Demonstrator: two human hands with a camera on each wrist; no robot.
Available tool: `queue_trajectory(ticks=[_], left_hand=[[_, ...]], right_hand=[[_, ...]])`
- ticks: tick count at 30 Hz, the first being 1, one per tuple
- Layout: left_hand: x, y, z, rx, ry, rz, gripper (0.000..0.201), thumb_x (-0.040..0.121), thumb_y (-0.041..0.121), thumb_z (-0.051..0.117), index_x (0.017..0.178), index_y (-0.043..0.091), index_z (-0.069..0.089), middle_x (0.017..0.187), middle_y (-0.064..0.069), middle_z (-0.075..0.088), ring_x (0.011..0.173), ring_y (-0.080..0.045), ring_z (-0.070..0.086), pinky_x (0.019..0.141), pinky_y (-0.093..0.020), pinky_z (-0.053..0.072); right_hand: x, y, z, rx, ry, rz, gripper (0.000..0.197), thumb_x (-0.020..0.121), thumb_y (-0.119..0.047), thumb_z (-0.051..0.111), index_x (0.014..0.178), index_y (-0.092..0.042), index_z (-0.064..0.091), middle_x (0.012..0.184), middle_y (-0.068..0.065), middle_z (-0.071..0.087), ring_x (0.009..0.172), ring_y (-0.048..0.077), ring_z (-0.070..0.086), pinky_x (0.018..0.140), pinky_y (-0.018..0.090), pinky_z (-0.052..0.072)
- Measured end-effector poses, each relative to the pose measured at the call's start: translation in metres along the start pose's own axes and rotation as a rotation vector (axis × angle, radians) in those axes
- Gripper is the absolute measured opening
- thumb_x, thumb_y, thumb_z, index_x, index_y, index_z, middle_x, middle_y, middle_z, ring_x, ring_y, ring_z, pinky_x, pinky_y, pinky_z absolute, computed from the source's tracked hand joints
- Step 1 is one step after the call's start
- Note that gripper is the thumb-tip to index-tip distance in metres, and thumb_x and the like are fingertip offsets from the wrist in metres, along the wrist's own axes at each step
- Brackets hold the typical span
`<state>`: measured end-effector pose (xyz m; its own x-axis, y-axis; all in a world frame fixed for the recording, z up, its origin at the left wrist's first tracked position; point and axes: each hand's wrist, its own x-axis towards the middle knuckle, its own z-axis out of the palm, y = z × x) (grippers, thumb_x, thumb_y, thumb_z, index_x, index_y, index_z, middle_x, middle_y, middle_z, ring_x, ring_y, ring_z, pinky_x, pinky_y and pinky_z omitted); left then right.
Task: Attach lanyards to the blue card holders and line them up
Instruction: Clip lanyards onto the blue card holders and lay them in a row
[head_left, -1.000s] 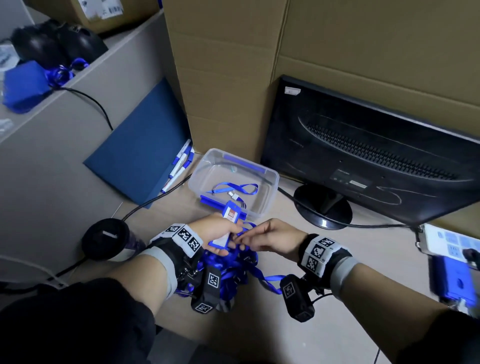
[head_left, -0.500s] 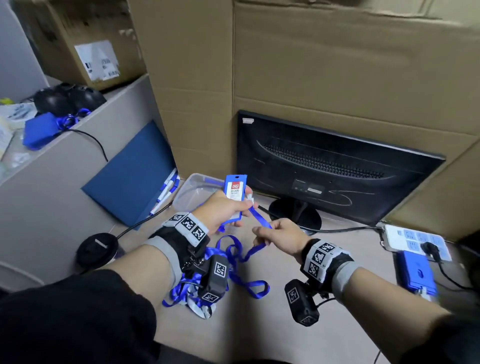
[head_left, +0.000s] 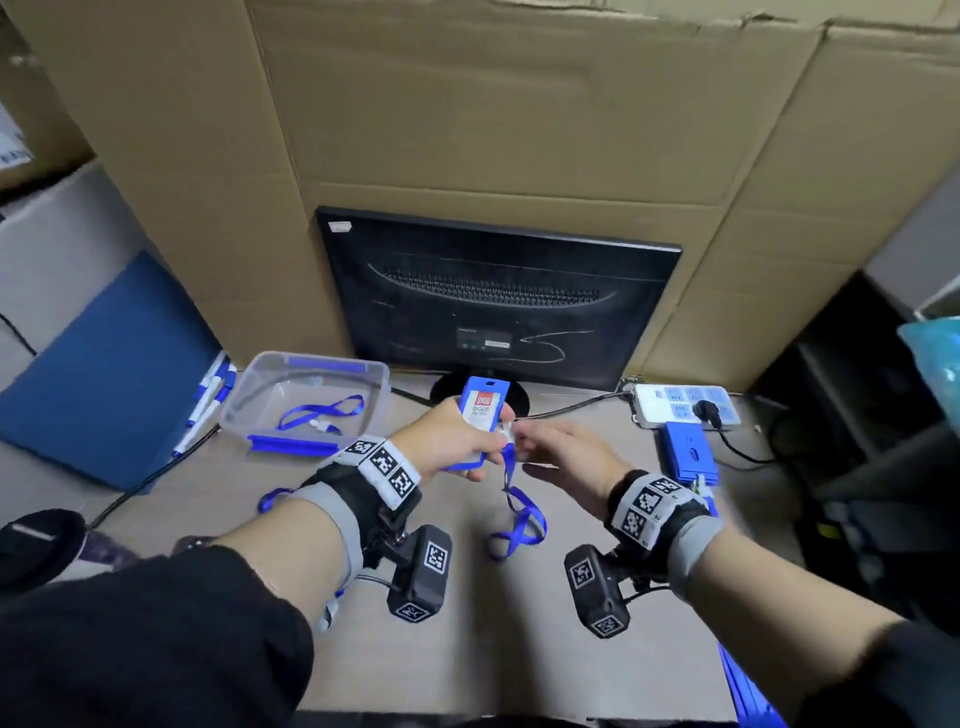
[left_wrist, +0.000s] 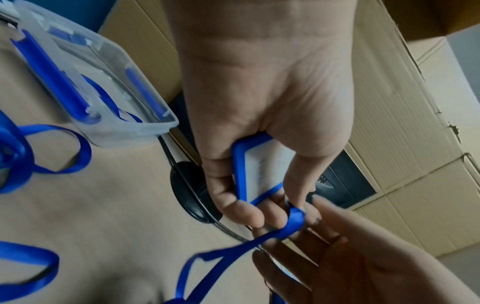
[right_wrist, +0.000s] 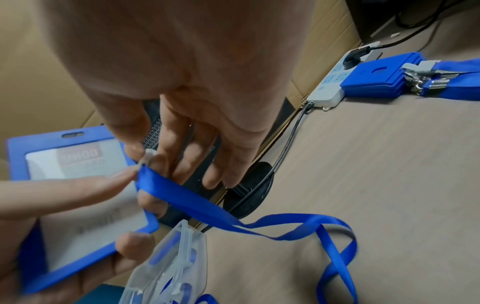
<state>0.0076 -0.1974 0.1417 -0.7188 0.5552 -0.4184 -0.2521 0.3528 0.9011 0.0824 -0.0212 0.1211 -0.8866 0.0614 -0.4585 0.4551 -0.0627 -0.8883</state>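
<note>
My left hand (head_left: 467, 441) grips a blue card holder (head_left: 480, 415) upright above the desk, its white insert facing me; the holder (right_wrist: 78, 185) also shows in the right wrist view. The left thumb presses the end of a blue lanyard (head_left: 514, 512) against the holder's edge. My right hand (head_left: 540, 447) pinches the lanyard's white clip (right_wrist: 148, 157) between thumb and forefinger, beside the holder. The ribbon (left_wrist: 272, 232) hangs down in loops to the desk. The slot at the holder's top has nothing in it.
A clear plastic box (head_left: 363, 371) with one lanyard (head_left: 322, 413) stands at the left. More lanyards (head_left: 270, 499) lie under my left forearm. A stack of blue holders (head_left: 688, 452) with lanyards lies by a power strip (head_left: 680, 408). A monitor (head_left: 498, 306) and cardboard stand behind.
Both hands rose from the lanyard heap on the desk, lifting the holder and one lanyard. My right hand slid along the ribbon up to its clip end beside the holder.
</note>
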Motion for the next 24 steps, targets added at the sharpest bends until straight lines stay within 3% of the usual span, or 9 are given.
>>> queue_trajectory(ticks=[6, 8, 11, 14, 19, 24], left_hand=[[0.005, 0.0, 0.017, -0.045, -0.059, -0.023, 0.023, 0.094, -0.002, 0.068, 0.106, 0.018, 0.067, 0.086, -0.011, 0.071, 0.078, -0.021, 0.068, 0.066, -0.036, 0.055], [0.003, 0.002, 0.019, -0.055, -0.093, -0.031, 0.024, 0.094, -0.003, 0.068, 0.11, 0.015, 0.068, 0.084, -0.012, 0.071, 0.076, -0.021, 0.066, 0.064, -0.036, 0.055], [0.0, 0.002, 0.02, -0.084, -0.161, -0.039, 0.029, 0.096, -0.005, 0.065, 0.097, 0.022, 0.077, 0.084, -0.012, 0.07, 0.072, -0.018, 0.065, 0.063, -0.035, 0.054], [0.001, 0.001, 0.019, -0.162, -0.126, -0.054, 0.022, 0.096, -0.005, 0.066, 0.108, 0.013, 0.068, 0.085, -0.012, 0.069, 0.072, -0.02, 0.06, 0.063, -0.036, 0.052], [0.005, 0.0, 0.009, -0.259, -0.091, -0.141, 0.025, 0.097, 0.003, 0.07, 0.119, 0.013, 0.064, 0.081, -0.006, 0.069, 0.069, -0.017, 0.059, 0.063, -0.035, 0.054], [0.008, 0.001, 0.003, -0.33, -0.104, -0.19, 0.027, 0.095, 0.003, 0.071, 0.118, 0.015, 0.065, 0.083, -0.007, 0.069, 0.069, -0.019, 0.058, 0.064, -0.036, 0.051]], right_hand=[[-0.008, 0.01, -0.012, 0.101, 0.046, -0.033, 0.018, 0.099, -0.019, 0.067, 0.112, -0.008, 0.074, 0.082, -0.001, 0.075, 0.072, 0.006, 0.067, 0.087, 0.034, 0.053], [-0.01, 0.009, -0.013, 0.169, 0.02, -0.026, 0.017, 0.099, -0.013, 0.067, 0.114, -0.009, 0.072, 0.087, 0.002, 0.077, 0.075, 0.013, 0.071, 0.082, 0.032, 0.058], [-0.008, 0.007, -0.015, 0.233, -0.02, -0.032, 0.028, 0.095, -0.004, 0.067, 0.123, -0.005, 0.069, 0.103, 0.011, 0.078, 0.084, 0.021, 0.073, 0.091, 0.036, 0.056], [-0.002, 0.007, -0.018, 0.282, -0.027, -0.036, 0.034, 0.093, -0.002, 0.07, 0.127, -0.003, 0.066, 0.116, 0.015, 0.076, 0.096, 0.025, 0.071, 0.097, 0.036, 0.055], [0.003, 0.006, -0.024, 0.298, 0.004, -0.064, 0.026, 0.09, 0.002, 0.072, 0.116, -0.001, 0.072, 0.102, 0.013, 0.077, 0.087, 0.02, 0.072, 0.079, 0.024, 0.059], [0.002, -0.002, -0.028, 0.343, -0.07, -0.056, 0.031, 0.091, 0.012, 0.065, 0.12, 0.003, 0.07, 0.114, 0.021, 0.075, 0.096, 0.026, 0.076, 0.088, 0.027, 0.061]])
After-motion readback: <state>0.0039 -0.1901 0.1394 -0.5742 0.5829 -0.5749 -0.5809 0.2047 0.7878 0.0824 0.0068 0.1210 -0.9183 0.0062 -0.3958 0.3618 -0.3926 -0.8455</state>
